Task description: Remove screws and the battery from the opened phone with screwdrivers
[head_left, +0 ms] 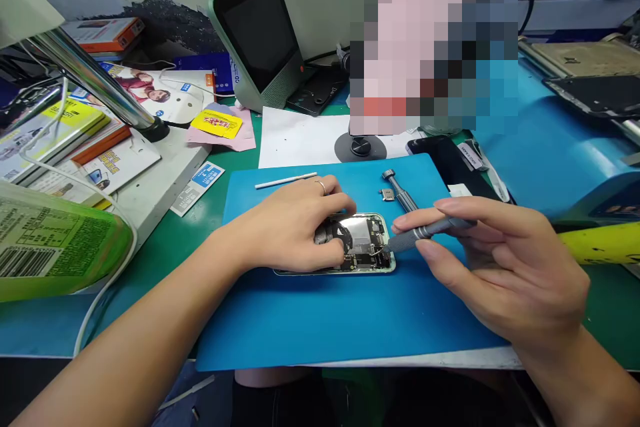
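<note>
Centrally, an opened phone [367, 243] lies flat on a blue mat [325, 327], its inner parts showing. The left hand [295, 223] covers the phone's left end, thumb and fingers bent; whether they grip it, I cannot tell. The right hand [520, 267] pinches a grey screwdriver [425, 232] between thumb and fingers, its tip at the phone's right end. Beyond the phone lie 1 white stick [285, 181] and 1 small metal piece [387, 195].
</note>
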Motion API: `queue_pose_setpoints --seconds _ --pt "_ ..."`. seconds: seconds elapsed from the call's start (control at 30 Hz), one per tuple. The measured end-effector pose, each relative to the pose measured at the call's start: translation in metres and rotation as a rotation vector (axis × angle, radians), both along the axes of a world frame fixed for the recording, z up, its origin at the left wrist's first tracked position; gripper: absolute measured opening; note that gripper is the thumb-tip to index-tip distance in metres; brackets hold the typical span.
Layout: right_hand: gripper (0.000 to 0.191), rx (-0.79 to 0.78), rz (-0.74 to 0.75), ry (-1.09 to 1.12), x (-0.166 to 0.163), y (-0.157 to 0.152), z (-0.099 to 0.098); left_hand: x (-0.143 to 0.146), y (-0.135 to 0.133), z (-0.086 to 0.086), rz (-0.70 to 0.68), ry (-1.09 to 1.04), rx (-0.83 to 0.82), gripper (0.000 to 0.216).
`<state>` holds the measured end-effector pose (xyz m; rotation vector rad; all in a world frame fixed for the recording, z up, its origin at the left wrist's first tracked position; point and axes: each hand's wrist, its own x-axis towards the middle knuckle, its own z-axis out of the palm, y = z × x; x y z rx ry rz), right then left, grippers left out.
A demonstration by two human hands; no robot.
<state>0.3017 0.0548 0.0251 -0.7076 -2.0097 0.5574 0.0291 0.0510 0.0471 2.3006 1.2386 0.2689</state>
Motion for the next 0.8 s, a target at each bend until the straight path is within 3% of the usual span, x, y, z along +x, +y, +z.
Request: queue_pose_setpoints --seconds 0.8 --pt "0.071 0.014 -0.024 -0.004 -0.0003 -0.0013 -0.0001 -0.0001 0.0006 -0.0005 0.007 0.012 -0.003 0.049"
